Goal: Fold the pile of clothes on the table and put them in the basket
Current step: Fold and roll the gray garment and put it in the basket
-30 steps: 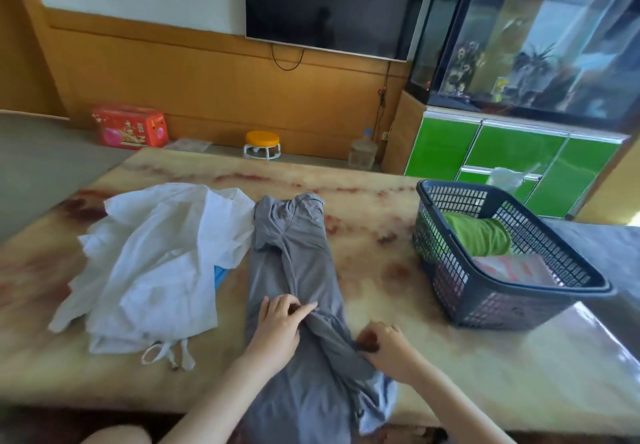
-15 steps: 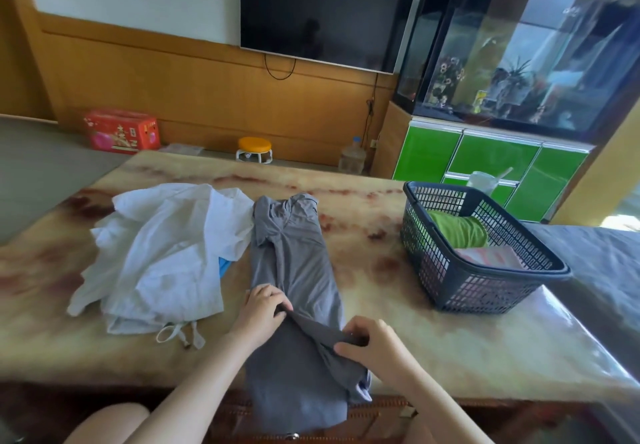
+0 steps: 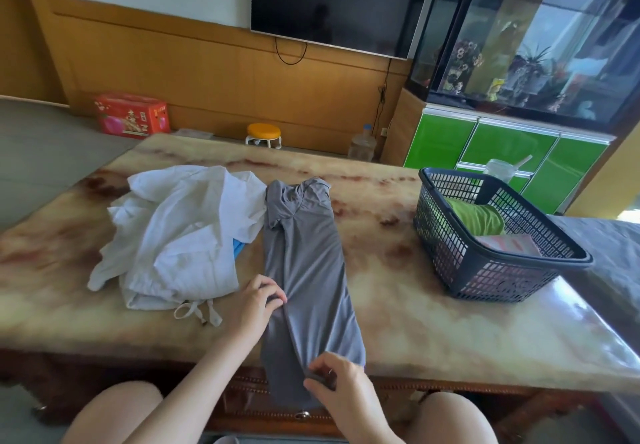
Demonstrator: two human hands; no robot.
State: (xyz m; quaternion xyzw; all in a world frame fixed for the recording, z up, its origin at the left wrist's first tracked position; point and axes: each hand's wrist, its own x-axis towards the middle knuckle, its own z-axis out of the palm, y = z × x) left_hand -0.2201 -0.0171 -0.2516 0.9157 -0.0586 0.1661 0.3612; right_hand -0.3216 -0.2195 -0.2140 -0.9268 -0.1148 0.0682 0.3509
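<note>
Marble tabletop [image 3: 415, 308] bearing, toward its left edge, the unfolded white pile [image 3: 180, 236]. At centre lies the grey shirt [image 3: 304, 256], narrowed to a long strip, with its collar toward the far edge and its hem overhanging the near edge. At the right edge stands the basket [image 3: 467, 265], with folded pieces inside. The left hand [image 3: 258, 301] pinches the strip's left side at mid-length, and the right hand [image 3: 334, 383] grips the overhanging hem. For a clean crosswise fold, the hem is best carried toward the collar with side edges aligned, the mid-length hold serving as hinge, then smoothed flat.

L hand [image 3: 257, 301] fingers curled, R hand [image 3: 333, 380] pinching
</note>
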